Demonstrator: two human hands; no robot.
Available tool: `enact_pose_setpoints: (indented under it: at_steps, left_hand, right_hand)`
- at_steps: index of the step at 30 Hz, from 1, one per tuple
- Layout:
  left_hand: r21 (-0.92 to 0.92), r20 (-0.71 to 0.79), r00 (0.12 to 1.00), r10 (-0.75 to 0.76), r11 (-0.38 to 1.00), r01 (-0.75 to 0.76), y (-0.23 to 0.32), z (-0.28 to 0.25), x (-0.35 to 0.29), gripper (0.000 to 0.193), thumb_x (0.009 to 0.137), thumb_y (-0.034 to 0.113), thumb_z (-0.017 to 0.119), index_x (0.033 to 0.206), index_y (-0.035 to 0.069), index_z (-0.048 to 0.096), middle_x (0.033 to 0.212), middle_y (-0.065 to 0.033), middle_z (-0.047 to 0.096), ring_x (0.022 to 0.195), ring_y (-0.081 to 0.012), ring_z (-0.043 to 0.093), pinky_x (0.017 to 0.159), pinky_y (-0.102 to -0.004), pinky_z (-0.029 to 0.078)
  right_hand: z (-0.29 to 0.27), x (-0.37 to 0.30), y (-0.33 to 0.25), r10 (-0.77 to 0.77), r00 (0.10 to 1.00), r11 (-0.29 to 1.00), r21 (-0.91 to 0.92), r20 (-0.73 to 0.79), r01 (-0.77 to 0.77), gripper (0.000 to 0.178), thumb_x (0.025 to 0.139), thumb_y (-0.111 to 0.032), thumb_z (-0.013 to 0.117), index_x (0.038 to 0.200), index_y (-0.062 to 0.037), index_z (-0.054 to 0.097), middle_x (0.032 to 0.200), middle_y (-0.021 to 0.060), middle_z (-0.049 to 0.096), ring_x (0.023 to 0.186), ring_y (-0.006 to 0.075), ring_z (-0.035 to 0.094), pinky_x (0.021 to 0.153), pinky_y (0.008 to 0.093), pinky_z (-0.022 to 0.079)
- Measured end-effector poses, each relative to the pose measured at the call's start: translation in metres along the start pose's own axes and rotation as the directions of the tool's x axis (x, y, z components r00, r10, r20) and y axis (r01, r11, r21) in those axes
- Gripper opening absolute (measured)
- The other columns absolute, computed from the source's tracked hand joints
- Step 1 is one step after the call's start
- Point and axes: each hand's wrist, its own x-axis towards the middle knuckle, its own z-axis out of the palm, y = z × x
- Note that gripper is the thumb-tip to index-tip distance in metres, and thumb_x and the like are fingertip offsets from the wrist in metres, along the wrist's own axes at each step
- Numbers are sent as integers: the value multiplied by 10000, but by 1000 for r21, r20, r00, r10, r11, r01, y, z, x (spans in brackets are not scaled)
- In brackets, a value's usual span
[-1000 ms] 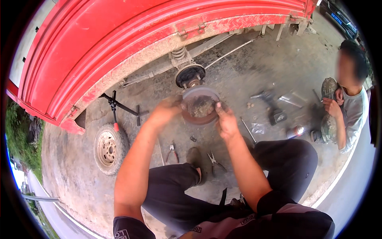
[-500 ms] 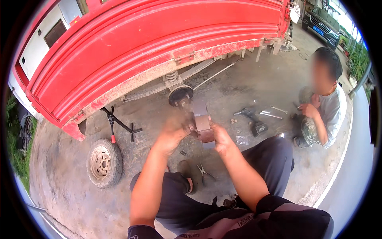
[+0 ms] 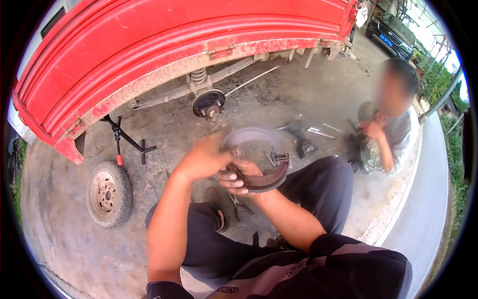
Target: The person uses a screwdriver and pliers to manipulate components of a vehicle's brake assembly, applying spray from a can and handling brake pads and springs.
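Note:
My right hand (image 3: 241, 180) is wrapped round the left end of a pair of curved brake shoes (image 3: 266, 185), which form a ring in front of my knees. The lower shoe is dark brown and fairly sharp; the upper one is smeared by motion. A small metal fitting (image 3: 280, 156) shows at the ring's right side. Close to the ring's upper left is my left hand (image 3: 206, 153), its fingers blurred, so whether it grips the shoes cannot be made out. Beyond my hands, the bare wheel hub with its backing plate (image 3: 209, 103) sits under the red truck bed (image 3: 164, 55).
A removed wheel (image 3: 108, 194) lies at the left, near a black jack with a red-tipped handle (image 3: 119, 144). Pliers (image 3: 239, 205) lie by my foot. Right of centre are a cordless impact wrench (image 3: 301, 143) and wrenches (image 3: 321, 132). A person (image 3: 391, 129) squats at the right.
The brake shoes have turned from edge-on to showing their ring shape. My right hand has moved left beneath them. The whole view has shifted, with the truck and wheel now further left.

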Motion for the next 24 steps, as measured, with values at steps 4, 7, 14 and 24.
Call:
enact_pose_setpoints:
  at_steps: [4, 7, 14, 24]
  left_hand:
    - [184, -222, 931, 290, 950, -252, -37, 5, 2, 483, 929, 326, 728, 1242, -32, 644, 970, -214, 745, 805, -286, 726, 738, -424, 556]
    - [77, -212, 975, 69, 996, -54, -4, 10, -7, 429, 933, 321, 723, 1154, -40, 655, 888, -222, 722, 825, -308, 727, 749, -434, 547]
    - [199, -446, 844, 297, 953, -230, -16, 4, -13, 312, 935, 203, 736, 1101, -45, 642, 854, -212, 697, 786, -305, 705, 745, -440, 545]
    - [-131, -651, 757, 53, 975, -181, -55, -23, 11, 268, 900, 175, 696, 1016, -58, 631, 769, -183, 669, 599, -270, 631, 598, -402, 502]
  right_hand:
    - [-9, 16, 7, 28, 998, 998, -57, 53, -25, 441, 1047, -377, 552, 1262, 7, 578, 980, 129, 596, 820, 260, 627, 511, 344, 552]
    - [-18, 14, 8, -65, 998, 986, -157, -13, 62, 437, 1038, -395, 559, 1274, -32, 611, 1081, 172, 667, 910, 323, 664, 622, 443, 588]
    - [-27, 21, 2, -355, 917, 926, -203, -181, 319, 604, 992, -504, 599, 1465, -137, 517, 1399, 108, 607, 1279, 319, 592, 998, 467, 535]
    - [-2, 14, -39, -610, 790, 503, -803, -65, 322, 686, 988, -405, 708, 1506, -30, 459, 1432, 83, 585, 1319, 230, 552, 1101, 433, 442]
